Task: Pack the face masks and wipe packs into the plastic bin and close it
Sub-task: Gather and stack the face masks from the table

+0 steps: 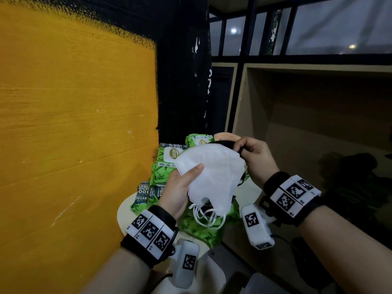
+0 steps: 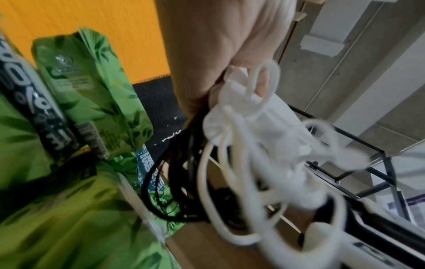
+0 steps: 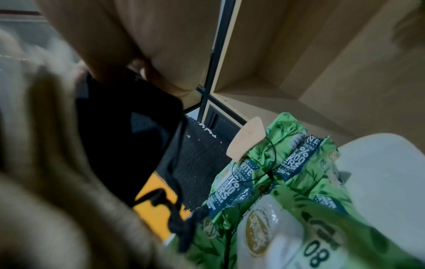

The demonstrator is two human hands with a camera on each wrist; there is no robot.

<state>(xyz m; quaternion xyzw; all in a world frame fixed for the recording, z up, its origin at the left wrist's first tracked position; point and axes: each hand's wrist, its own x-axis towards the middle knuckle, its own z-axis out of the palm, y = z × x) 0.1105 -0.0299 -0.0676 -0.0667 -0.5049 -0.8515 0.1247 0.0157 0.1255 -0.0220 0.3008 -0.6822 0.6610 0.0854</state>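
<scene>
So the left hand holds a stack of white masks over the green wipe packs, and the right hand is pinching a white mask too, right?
Not quite: the right hand pinches a black mask, as the right wrist view shows. The left hand does hold white masks over the wipe packs.

Green wipe packs on prob. stool

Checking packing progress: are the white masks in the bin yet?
Not yet. The left hand holds the white masks in the air above the wipe packs; no bin shows clearly.
</scene>
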